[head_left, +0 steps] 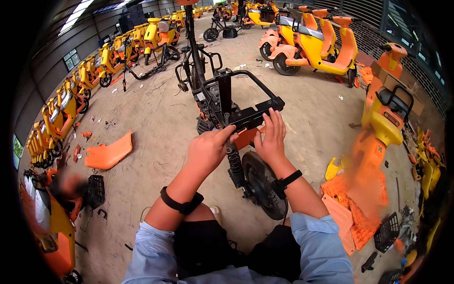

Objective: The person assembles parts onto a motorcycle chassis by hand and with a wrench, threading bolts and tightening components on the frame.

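Note:
A stripped scooter frame (226,94) stands in front of me, its black metal parts exposed. At its rear end is a black bracket (257,113) below a looped black rail. My left hand (208,147) is closed at the bracket's left end, index finger pointing forward against it; what the curled fingers hold, if anything, is hidden. My right hand (273,137) lies with its fingers stretched out against the bracket's near edge, thumb apart. Below the hands are a coil-spring shock absorber (234,163) and the black rear wheel (265,184). An orange piece shows between the hands.
An orange body panel (111,151) lies on the concrete floor at left. Yellow and orange scooters (317,45) stand at right and in a long row at left. Orange panels (362,213) and a black basket (387,232) lie at lower right. Another person (220,12) sits far back.

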A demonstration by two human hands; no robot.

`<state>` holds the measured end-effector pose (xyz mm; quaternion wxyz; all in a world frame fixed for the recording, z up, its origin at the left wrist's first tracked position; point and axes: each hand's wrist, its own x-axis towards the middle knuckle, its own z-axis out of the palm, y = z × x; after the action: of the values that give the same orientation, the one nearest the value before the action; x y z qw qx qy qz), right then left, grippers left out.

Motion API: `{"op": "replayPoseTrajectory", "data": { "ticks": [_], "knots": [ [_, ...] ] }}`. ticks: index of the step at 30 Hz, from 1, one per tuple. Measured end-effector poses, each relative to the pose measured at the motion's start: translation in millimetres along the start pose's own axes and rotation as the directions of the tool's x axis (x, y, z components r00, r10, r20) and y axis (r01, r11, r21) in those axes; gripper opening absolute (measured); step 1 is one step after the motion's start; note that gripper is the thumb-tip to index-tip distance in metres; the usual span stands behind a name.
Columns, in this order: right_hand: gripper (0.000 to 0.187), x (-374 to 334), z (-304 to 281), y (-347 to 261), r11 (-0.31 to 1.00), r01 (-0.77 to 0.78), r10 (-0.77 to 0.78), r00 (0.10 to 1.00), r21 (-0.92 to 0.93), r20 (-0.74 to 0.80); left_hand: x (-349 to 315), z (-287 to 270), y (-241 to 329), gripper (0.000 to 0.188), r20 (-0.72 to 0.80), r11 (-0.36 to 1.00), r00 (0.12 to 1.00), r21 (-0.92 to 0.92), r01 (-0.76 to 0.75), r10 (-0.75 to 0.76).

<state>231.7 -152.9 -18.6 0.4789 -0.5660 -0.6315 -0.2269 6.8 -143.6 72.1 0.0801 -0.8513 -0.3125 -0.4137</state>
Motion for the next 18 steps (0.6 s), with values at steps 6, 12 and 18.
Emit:
{"op": "replayPoseTrajectory", "data": {
  "ticks": [6,12,18],
  "knots": [
    [0.065,16.5,-11.9,-28.9,0.991,0.087,-0.094,0.994,0.101,0.063,-9.5,-2.8,-54.8,0.037,0.202,0.690,0.930,-0.626,0.363,-0.306],
    [0.062,38.3,-10.4,-63.6,0.970,0.035,-0.098,0.963,0.242,0.250,-5.1,2.2,-52.5,0.039,0.459,0.059,0.686,-0.807,0.587,-0.564],
    [0.066,45.0,-10.2,-62.8,0.974,0.049,-0.113,0.952,0.222,0.285,12.4,16.3,-60.7,0.034,0.520,-0.148,0.615,-0.821,0.552,-0.593]
  ]
}}
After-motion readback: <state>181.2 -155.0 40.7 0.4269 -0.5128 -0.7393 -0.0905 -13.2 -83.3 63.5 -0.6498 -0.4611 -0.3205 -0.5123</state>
